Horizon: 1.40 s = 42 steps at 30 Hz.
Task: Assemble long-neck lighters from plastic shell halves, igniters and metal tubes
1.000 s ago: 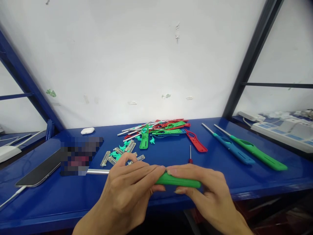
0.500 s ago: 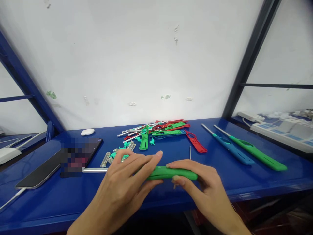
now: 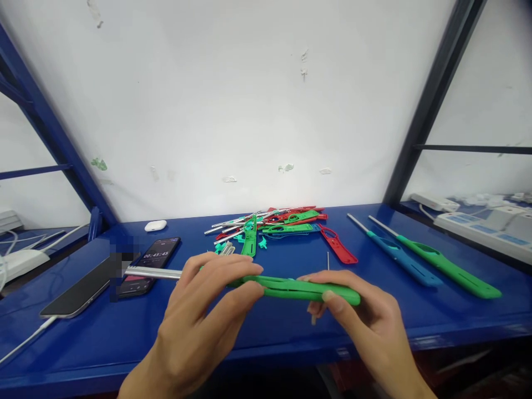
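Near the front edge of a blue bench [image 3: 95, 338], a person's left hand [image 3: 199, 310] and right hand [image 3: 369, 310] both pinch a green handle [image 3: 299, 288], long axis along that edge; its metal tube [image 3: 153, 272], nearer the left grip, points toward the left edge.

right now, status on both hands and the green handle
Left hand, right hand: both gripping green handle. Handle level-ish, metal rod pointing left. Loose parts lie beyond, clear of both hands.

Green lighter [image 3: 291, 286], held near-horizontal above the bench [image 3: 286, 260]; dark seam gap along handle [image 3: 332, 291]; silver tube [image 3: 160, 272] points left.
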{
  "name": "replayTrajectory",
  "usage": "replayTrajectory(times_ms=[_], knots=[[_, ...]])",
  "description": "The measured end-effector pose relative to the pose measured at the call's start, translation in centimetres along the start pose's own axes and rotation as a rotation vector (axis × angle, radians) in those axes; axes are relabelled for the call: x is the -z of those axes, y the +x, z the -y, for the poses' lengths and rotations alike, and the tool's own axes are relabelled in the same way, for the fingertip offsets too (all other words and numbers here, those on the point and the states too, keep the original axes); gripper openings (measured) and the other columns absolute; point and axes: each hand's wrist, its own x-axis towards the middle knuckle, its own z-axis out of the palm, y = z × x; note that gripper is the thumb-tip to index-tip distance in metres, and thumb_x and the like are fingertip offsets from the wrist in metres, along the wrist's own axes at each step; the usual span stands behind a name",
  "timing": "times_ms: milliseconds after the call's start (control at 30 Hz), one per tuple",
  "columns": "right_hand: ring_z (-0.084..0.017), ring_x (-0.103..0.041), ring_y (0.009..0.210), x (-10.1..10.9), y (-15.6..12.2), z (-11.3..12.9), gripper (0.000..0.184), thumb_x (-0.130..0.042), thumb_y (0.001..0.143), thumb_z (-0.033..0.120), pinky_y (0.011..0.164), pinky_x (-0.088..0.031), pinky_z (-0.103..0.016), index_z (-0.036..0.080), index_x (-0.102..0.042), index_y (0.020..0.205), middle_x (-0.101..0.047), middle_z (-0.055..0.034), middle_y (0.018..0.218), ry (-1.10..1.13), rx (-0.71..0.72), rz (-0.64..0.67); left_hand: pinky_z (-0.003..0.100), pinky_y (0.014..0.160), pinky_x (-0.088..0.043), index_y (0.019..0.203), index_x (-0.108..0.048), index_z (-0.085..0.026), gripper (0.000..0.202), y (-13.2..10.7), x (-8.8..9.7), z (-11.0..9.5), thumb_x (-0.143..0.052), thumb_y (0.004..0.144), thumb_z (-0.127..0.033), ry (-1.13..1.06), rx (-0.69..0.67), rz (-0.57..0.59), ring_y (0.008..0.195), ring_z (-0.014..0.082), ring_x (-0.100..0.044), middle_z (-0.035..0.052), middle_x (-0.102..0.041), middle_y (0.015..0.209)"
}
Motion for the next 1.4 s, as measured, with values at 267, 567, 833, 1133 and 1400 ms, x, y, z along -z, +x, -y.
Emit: replayTrajectory(times_ms=[267, 567, 833, 1133, 1400], knots=[[-0.013, -0.076, 0.062, -0.2, -0.1, 0.4, 0.013, -0.075, 0.095, 0.036, 0.063, -0.061, -0.016, 0.035, -0.083, 0.105, -0.081, 0.0046, 0.074, -0.019, 0.08, 0.002, 0.034, 0.094, -0.055, 0.101, -0.074, -0.013, 0.022, 0.1, 0.1, -0.5, -0.07, 0.09, 0.006, 0.077, 0.002, -0.068, 0.108, 0.0186, -0.072, 0.0072, -0.078, 0.106], [-0.016, -0.078, 0.058, -0.3, -0.1, 0.3, 0.016, -0.078, 0.092, 0.043, 0.059, -0.064, -0.019, 0.032, -0.086, 0.101, -0.085, -0.0009, 0.083, -0.064, 0.102, -0.07, 0.032, 0.086, -0.061, 0.1, -0.073, -0.015, 0.023, -0.1, 0.4, -0.7, -0.068, 0.089, 0.005, 0.06, 0.017, -0.063, 0.096, 0.0184, -0.075, 0.0054, -0.078, 0.104], [-0.021, -0.082, 0.07, -0.2, -0.3, 0.2, 0.016, -0.079, 0.091, 0.042, 0.061, -0.067, -0.024, 0.035, -0.087, 0.103, -0.086, -0.0016, 0.095, -0.101, 0.126, -0.08, 0.033, 0.081, -0.063, 0.098, -0.071, -0.021, 0.027, 0.2, 0.3, -1.0, -0.064, 0.09, 0.004, 0.052, 0.076, -0.069, 0.089, 0.0179, -0.076, 0.0035, -0.077, 0.103], [-0.019, -0.083, 0.092, -0.1, -0.1, 0.4, 0.015, -0.08, 0.091, 0.04, 0.083, -0.066, -0.019, 0.036, -0.085, 0.105, -0.086, 0.0016, 0.104, -0.143, 0.206, -0.08, 0.037, 0.079, -0.066, 0.098, -0.074, -0.026, 0.026, 0.7, 0.8, -1.1, -0.062, 0.096, -0.003, 0.023, 0.101, -0.038, 0.085, 0.0194, -0.078, 0.0008, -0.08, 0.097], [-0.018, -0.083, 0.095, -0.1, 0.3, 0.6, 0.015, -0.078, 0.093, 0.041, 0.086, -0.064, -0.018, 0.036, -0.085, 0.105, -0.086, 0.0014, 0.105, -0.154, 0.248, -0.094, 0.034, 0.075, -0.066, 0.099, -0.075, -0.027, 0.023, 0.8, 1.1, -1.3, -0.063, 0.099, -0.007, -0.02, 0.125, -0.01, 0.086, 0.0196, -0.078, 0.0007, -0.08, 0.095]])
